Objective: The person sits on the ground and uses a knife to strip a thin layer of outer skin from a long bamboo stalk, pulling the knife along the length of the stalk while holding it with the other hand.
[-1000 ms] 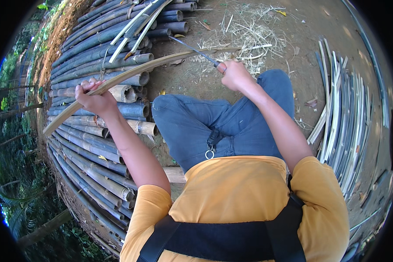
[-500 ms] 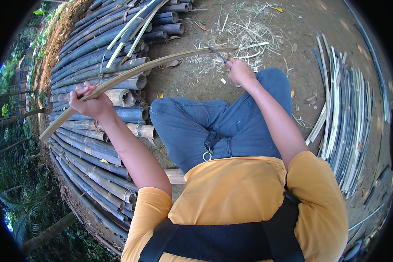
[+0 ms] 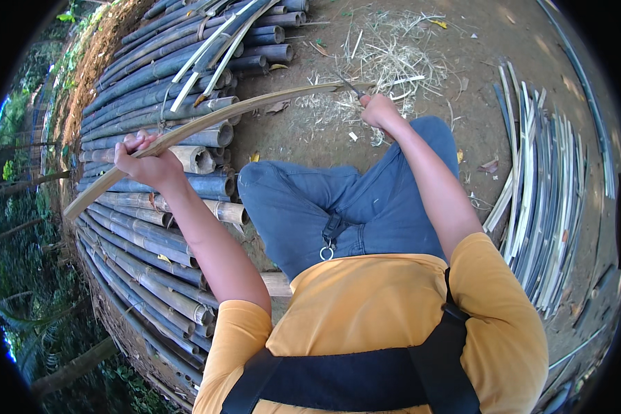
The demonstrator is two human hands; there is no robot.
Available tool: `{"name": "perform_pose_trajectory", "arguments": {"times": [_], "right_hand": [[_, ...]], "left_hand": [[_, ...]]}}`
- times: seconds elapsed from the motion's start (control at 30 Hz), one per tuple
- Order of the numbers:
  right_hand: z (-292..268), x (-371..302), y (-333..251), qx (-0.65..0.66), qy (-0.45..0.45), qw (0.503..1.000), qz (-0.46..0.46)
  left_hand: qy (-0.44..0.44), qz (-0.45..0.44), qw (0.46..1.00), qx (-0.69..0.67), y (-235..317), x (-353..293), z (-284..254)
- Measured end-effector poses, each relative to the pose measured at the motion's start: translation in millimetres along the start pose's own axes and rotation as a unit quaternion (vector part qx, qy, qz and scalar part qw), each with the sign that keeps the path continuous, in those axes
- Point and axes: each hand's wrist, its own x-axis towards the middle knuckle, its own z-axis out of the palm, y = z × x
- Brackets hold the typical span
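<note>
Bamboo strip (image 3: pixel 241 110) long, tan, bowed, spanned above knees; left hand (image 3: pixel 145 162) clenched round it, right hand (image 3: pixel 378 110) closed on what looked like knife (image 3: pixel 350 86) at far end

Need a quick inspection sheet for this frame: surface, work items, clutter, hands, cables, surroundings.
Surface: bare brown dirt ground, no bench.
Job's things: long curved tan bamboo strip spans from hand to hand; thin dark blade meets its right end.
Clutter: pale straw-like shavings scattered ahead of the knees; a few dry leaves.
Grippers: left hand closed around the strip near its left end; right hand closed on the blade's handle, at the strip's right end.
Cables: nothing seen.
Surroundings: stack of grey-green bamboo poles on the left; bundle of split grey bamboo slats on the right; green foliage beyond the poles.
</note>
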Motion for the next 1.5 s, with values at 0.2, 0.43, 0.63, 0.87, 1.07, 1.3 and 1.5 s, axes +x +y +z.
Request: {"name": "perform_pose_trajectory", "arguments": {"times": [0.2,0.43,0.63,0.87,1.07,1.3,1.5], "right_hand": [[19,14,20,-0.032,0.056,0.998,0.0],[24,28,1,-0.019,0.06,0.995,-0.074],[63,9,21,0.007,0.077,0.986,-0.146],[83,16,35,0.074,0.098,0.984,-0.129],[80,28,37,0.095,0.108,0.977,-0.159],[83,44,41,0.16,0.089,0.972,-0.149],[76,33,28,0.15,0.108,0.973,-0.138]], "left_hand": [[0.05,-0.003,0.999,0.0,-5,2,4],[0.084,0.057,0.994,0.048,31,12,64],[-0.038,0.112,0.99,0.078,53,27,81],[-0.218,0.12,0.956,0.157,50,33,94],[-0.206,0.099,0.936,0.269,53,50,121],[-0.257,-0.017,0.938,0.233,51,43,142],[-0.296,0.041,0.923,0.242,-5,11,116]]}}
